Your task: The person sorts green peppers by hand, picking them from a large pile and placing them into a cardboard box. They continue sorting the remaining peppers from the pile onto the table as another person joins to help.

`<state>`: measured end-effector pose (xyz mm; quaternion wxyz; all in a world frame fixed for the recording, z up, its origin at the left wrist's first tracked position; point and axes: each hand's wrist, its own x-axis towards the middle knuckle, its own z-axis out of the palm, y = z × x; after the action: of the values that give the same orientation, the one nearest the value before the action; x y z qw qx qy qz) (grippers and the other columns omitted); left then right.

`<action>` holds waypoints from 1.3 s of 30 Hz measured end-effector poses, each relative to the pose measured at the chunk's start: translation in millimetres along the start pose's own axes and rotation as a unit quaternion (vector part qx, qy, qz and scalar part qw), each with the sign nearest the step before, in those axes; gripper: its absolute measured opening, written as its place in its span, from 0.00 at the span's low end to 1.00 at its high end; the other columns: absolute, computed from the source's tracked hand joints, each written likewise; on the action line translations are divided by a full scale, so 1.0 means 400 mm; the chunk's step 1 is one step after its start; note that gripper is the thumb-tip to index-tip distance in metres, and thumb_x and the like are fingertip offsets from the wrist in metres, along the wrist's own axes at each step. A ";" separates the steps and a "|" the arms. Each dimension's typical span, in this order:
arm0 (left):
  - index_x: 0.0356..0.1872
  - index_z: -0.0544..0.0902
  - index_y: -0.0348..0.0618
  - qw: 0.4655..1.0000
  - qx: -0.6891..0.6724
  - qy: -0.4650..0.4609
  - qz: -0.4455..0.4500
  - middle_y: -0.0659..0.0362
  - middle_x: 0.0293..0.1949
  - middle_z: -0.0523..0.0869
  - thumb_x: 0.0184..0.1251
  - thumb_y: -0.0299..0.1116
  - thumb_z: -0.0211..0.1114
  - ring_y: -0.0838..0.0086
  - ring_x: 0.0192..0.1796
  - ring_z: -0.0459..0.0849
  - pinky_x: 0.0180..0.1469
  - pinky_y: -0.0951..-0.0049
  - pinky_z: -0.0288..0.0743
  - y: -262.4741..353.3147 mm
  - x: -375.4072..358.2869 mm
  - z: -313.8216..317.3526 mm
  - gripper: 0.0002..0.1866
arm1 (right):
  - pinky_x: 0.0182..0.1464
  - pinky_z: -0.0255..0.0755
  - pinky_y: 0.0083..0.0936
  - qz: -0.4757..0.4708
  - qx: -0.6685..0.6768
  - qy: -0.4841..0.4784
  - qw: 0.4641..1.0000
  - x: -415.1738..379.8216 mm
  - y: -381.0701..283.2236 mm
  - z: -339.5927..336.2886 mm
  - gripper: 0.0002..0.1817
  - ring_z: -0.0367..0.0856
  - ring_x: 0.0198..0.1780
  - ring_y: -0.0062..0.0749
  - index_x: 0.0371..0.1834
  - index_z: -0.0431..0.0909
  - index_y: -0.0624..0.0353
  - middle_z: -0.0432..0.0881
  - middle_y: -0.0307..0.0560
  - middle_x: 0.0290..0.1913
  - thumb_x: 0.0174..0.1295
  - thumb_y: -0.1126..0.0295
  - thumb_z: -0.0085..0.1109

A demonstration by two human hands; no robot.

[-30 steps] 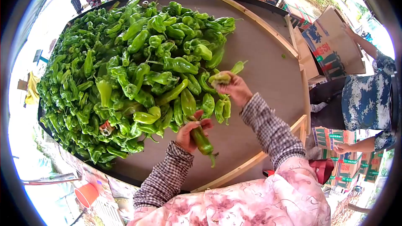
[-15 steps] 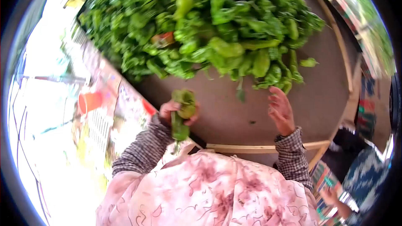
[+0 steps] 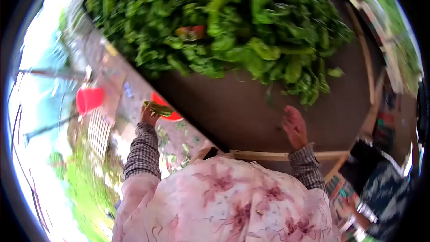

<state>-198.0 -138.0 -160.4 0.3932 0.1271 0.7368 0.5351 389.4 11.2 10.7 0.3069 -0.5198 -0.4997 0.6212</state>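
Observation:
Off the left edge of the brown table, my left hand is closed around green peppers. They overlap a red-orange bucket below, part of which the table edge hides. My right hand is held over the table's near side with nothing in it, fingers loosely stretched. Ahead of it lies the near edge of a large heap of green peppers. A red and orange item shows among them.
A wooden strip runs along the table's near edge, close to my body. Another red bucket stands on the ground at left, by a white slatted rack. At lower right is another person's arm. One pepper lies apart from the heap.
My left hand has carried the peppers left, from above the table's near corner to over the bucket beside it. My right hand has drawn back slightly from the heap.

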 end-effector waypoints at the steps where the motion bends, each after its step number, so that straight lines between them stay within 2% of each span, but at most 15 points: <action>1: 0.56 0.74 0.53 0.940 -0.228 0.074 -0.243 0.54 0.55 0.74 0.58 0.45 0.63 0.56 0.58 0.72 0.53 0.51 0.70 0.041 0.000 0.070 0.24 | 0.50 0.69 0.21 0.005 0.023 0.014 1.000 -0.009 0.004 -0.006 0.28 0.68 0.51 0.27 0.61 0.65 0.55 0.67 0.40 0.57 0.57 0.72 0.63; 3: 0.56 0.74 0.55 0.970 -0.076 0.046 -0.224 0.56 0.55 0.75 0.64 0.49 0.55 0.56 0.58 0.71 0.53 0.50 0.69 0.031 0.020 0.120 0.21 | 0.51 0.70 0.25 0.005 0.020 0.004 1.000 -0.022 0.027 -0.015 0.26 0.69 0.52 0.29 0.58 0.67 0.56 0.68 0.42 0.56 0.54 0.73 0.64; 5: 0.55 0.74 0.57 0.952 -0.051 -0.129 -0.272 0.59 0.54 0.75 0.65 0.48 0.54 0.59 0.53 0.73 0.50 0.54 0.70 0.057 0.027 0.103 0.19 | 0.52 0.70 0.27 -0.038 -0.091 0.026 0.995 -0.031 -0.009 -0.028 0.26 0.70 0.53 0.32 0.57 0.68 0.56 0.68 0.44 0.56 0.53 0.72 0.65; 7: 0.52 0.76 0.55 0.956 -0.093 -0.089 -0.265 0.59 0.46 0.78 0.62 0.43 0.59 0.65 0.43 0.76 0.43 0.62 0.72 0.102 -0.003 0.123 0.17 | 0.52 0.70 0.30 -0.075 -0.198 0.029 0.977 -0.009 -0.012 -0.075 0.26 0.71 0.53 0.35 0.55 0.69 0.57 0.68 0.45 0.57 0.52 0.71 0.66; 9: 0.44 0.78 0.51 0.979 -0.068 0.005 -0.190 0.61 0.35 0.80 0.60 0.37 0.62 0.72 0.33 0.75 0.35 0.71 0.72 0.102 0.018 0.105 0.12 | 0.57 0.66 0.38 -0.160 -0.331 0.208 0.906 0.060 0.030 -0.138 0.26 0.67 0.58 0.41 0.53 0.70 0.57 0.66 0.48 0.59 0.51 0.64 0.68; 11: 0.36 0.78 0.46 0.993 -0.003 0.097 -0.063 0.63 0.26 0.78 0.59 0.33 0.61 0.79 0.28 0.73 0.30 0.79 0.68 0.187 -0.035 0.117 0.06 | 0.62 0.61 0.42 -0.065 -0.427 0.329 0.840 0.134 -0.034 -0.172 0.32 0.60 0.64 0.47 0.56 0.69 0.57 0.61 0.51 0.64 0.49 0.55 0.69; 15: 0.33 0.77 0.43 0.981 0.017 0.061 0.181 0.67 0.26 0.76 0.59 0.29 0.60 0.84 0.26 0.69 0.27 0.83 0.64 0.281 -0.087 0.189 0.04 | 0.65 0.56 0.45 0.087 -0.418 0.284 0.858 0.301 0.064 -0.228 0.38 0.56 0.66 0.48 0.58 0.68 0.56 0.54 0.53 0.68 0.46 0.49 0.69; 17: 0.36 0.77 0.41 0.933 0.080 -0.047 0.347 0.66 0.28 0.77 0.59 0.25 0.61 0.86 0.29 0.71 0.29 0.85 0.66 0.381 -0.220 0.341 0.05 | 0.66 0.57 0.45 0.065 -0.035 0.205 0.976 0.361 0.213 -0.247 0.45 0.55 0.66 0.52 0.63 0.63 0.53 0.46 0.54 0.70 0.42 0.47 0.71; 20: 0.39 0.78 0.39 0.942 0.095 -0.217 0.236 0.64 0.32 0.79 0.57 0.21 0.62 0.84 0.31 0.74 0.33 0.85 0.70 0.407 -0.361 0.501 0.08 | 0.64 0.61 0.42 0.056 -0.321 0.241 0.914 0.212 0.051 -0.134 0.42 0.59 0.64 0.52 0.58 0.67 0.53 0.51 0.54 0.67 0.38 0.50 0.74; 27: 0.41 0.78 0.36 0.801 0.197 -0.473 0.310 0.61 0.27 0.79 0.55 0.25 0.65 0.83 0.30 0.75 0.33 0.81 0.72 0.282 -0.481 0.867 0.12 | 0.58 0.67 0.36 -0.109 -0.371 0.253 0.887 0.081 0.241 -0.190 0.36 0.63 0.57 0.45 0.47 0.66 0.53 0.60 0.51 0.55 0.33 0.66 0.77; 29: 0.42 0.77 0.36 0.795 0.200 -0.499 0.282 0.62 0.28 0.79 0.56 0.25 0.64 0.84 0.30 0.75 0.33 0.81 0.72 0.290 -0.511 0.941 0.12 | 0.58 0.67 0.34 -0.096 -0.281 0.249 0.922 0.036 0.185 -0.201 0.34 0.64 0.58 0.43 0.54 0.64 0.53 0.60 0.51 0.58 0.40 0.72 0.70; 30: 0.43 0.77 0.36 0.789 0.203 -0.521 0.254 0.63 0.28 0.79 0.56 0.25 0.64 0.84 0.30 0.75 0.32 0.81 0.72 0.287 -0.527 0.965 0.13 | 0.59 0.66 0.32 -0.034 0.045 0.241 0.969 0.029 0.152 -0.208 0.35 0.64 0.59 0.42 0.57 0.62 0.53 0.60 0.51 0.60 0.43 0.75 0.65; 31: 0.43 0.77 0.36 0.786 0.204 -0.528 0.250 0.63 0.28 0.79 0.56 0.25 0.64 0.84 0.30 0.75 0.32 0.81 0.72 0.263 -0.532 0.986 0.13 | 0.60 0.66 0.31 0.025 0.367 0.209 0.906 0.022 0.132 -0.217 0.35 0.64 0.60 0.41 0.60 0.59 0.53 0.60 0.51 0.61 0.45 0.78 0.61; 32: 0.45 0.76 0.37 0.787 0.175 -0.557 0.198 0.63 0.29 0.79 0.57 0.25 0.63 0.83 0.30 0.75 0.33 0.81 0.72 0.231 -0.532 1.006 0.14 | 0.60 0.66 0.32 -0.019 0.473 0.169 0.865 0.009 0.127 -0.225 0.38 0.66 0.59 0.40 0.64 0.54 0.55 0.59 0.51 0.63 0.47 0.84 0.53; 39: 0.57 0.68 0.40 0.800 0.103 -0.576 -0.130 0.59 0.46 0.76 0.63 0.27 0.58 0.75 0.45 0.77 0.48 0.73 0.74 0.173 -0.595 1.097 0.21 | 0.59 0.67 0.36 -0.079 0.488 0.168 0.853 -0.012 0.132 -0.199 0.37 0.69 0.56 0.39 0.64 0.54 0.55 0.64 0.49 0.59 0.48 0.87 0.52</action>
<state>256.5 46.7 -45.0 0.7955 0.3548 0.4350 0.2281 473.8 14.4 -34.2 0.6490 -0.3583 -0.1123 0.6617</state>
